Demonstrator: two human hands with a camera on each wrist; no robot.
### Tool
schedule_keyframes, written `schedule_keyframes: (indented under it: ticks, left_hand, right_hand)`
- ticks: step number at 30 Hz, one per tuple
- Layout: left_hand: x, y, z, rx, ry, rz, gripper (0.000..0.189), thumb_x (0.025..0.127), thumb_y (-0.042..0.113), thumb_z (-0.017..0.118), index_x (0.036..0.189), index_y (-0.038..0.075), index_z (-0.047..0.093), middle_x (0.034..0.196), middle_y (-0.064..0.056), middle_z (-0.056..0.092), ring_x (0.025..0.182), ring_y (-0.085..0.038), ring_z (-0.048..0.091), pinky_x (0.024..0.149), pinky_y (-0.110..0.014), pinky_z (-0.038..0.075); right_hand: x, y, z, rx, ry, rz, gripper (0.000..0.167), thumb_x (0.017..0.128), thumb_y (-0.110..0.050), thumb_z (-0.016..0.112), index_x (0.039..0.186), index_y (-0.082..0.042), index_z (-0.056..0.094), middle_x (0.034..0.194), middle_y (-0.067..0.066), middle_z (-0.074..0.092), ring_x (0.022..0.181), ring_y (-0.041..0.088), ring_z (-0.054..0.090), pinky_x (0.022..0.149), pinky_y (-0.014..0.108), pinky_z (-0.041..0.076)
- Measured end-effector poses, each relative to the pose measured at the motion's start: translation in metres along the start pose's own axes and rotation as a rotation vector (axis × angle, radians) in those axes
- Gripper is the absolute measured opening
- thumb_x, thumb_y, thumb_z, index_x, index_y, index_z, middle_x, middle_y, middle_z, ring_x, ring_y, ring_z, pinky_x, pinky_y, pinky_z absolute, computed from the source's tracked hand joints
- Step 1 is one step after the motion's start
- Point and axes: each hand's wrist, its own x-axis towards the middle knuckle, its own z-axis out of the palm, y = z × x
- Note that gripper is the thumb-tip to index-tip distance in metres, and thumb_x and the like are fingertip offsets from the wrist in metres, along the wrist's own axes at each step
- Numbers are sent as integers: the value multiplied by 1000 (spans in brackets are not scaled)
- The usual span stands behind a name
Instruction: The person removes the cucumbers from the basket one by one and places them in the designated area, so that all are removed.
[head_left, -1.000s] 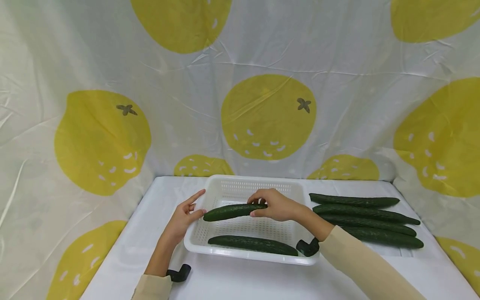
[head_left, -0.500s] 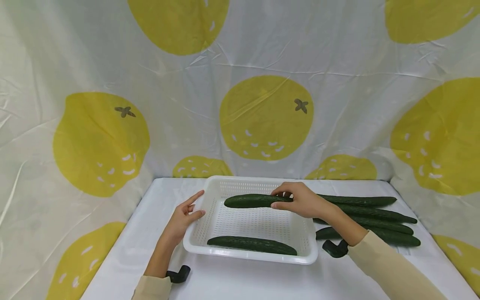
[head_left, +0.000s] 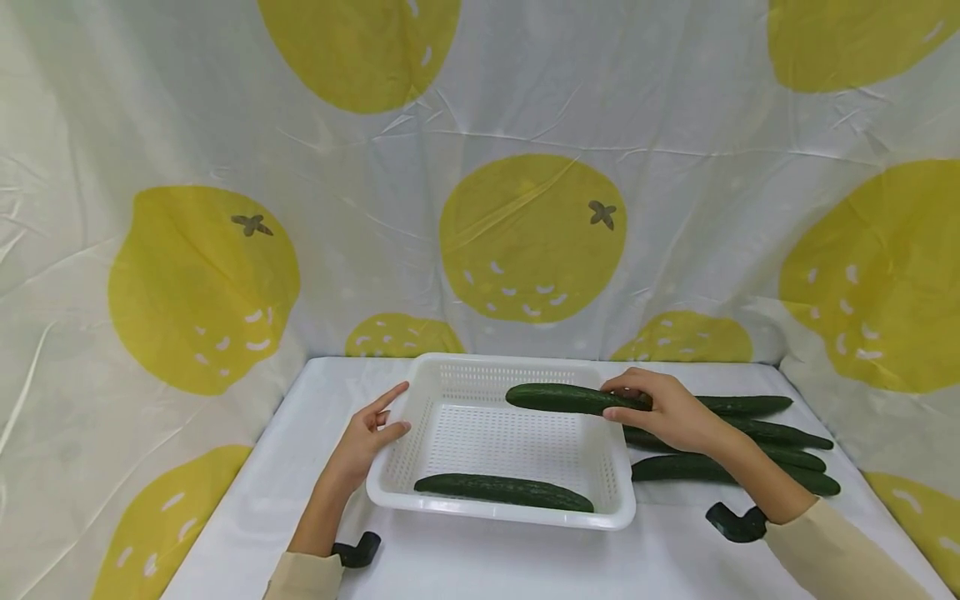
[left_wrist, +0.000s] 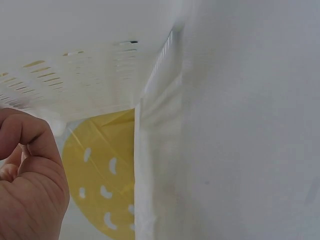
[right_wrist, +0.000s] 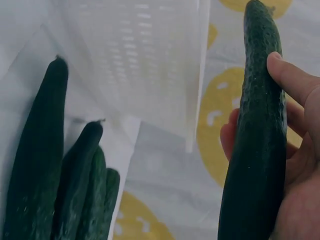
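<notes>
My right hand [head_left: 671,408] grips a dark green cucumber [head_left: 558,398] near one end, thumb on one side and fingers on the other. The cucumber's far end juts left over the right part of a white plastic basket [head_left: 525,519]. In the right wrist view the held cucumber [right_wrist: 257,135] stands lengthwise in the grasp. My left hand [head_left: 360,437] holds the basket's left rim; thumb and index tips lie on it, and the other fingers are curled by its outer side. Another cucumber [head_left: 502,490] lies inside along the near wall.
Several more cucumbers [head_left: 802,482] lie side by side on the white cloth right of the basket, partly behind my right forearm. A lemon-print curtain [head_left: 532,237] hangs behind the table. Black wrist mounts [head_left: 738,523] stick out below my wrists.
My right hand has carried the cucumber rightward, from over the basket's middle to its right rim. My left hand has stayed at the left rim, and the cucumber inside has not moved.
</notes>
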Motion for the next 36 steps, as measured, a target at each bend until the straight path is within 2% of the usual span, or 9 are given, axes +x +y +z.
schedule_keyframes:
  ticks: [8,15,22,31,36]
  left_hand:
    - [0,-2,-1,17,9,2,71,96,9,70,158,27,43,102,-19,69,86,-17,66,77,-30,60]
    - [-1,-2,-2,-22,-2,8,70,96,9,70,157,30,43,106,-26,70,83,-18,69,73,-33,60]
    - [0,-3,-2,-12,-3,-1,70,96,10,70,158,31,43,105,-26,69,81,-18,68,74,-32,60]
    - [1,-2,-1,4,16,-9,69,96,9,70,157,32,44,111,-26,69,86,-18,68,75,-32,60]
    - [0,0,-1,-5,8,-13,70,96,8,69,157,31,43,116,-28,68,90,-21,71,77,-34,61]
  right_hand:
    - [-37,16,-20,-88,66,27,31,99,-31,71,129,-25,68,118,-13,66,104,4,62,80,26,52]
    - [-69,34,-38,-181,81,89,33,98,-35,71,131,-30,67,122,-14,64,110,-1,58,83,27,52]
    - [-102,54,-49,-220,99,153,35,98,-34,72,132,-33,65,126,-10,64,113,-14,50,86,29,53]
    - [-138,79,-52,-220,96,225,36,97,-34,72,133,-28,65,129,-7,63,112,-20,43,81,26,51]
    - [-151,89,-45,-205,89,210,37,95,-32,75,131,-30,66,128,-10,63,113,-22,42,79,21,49]
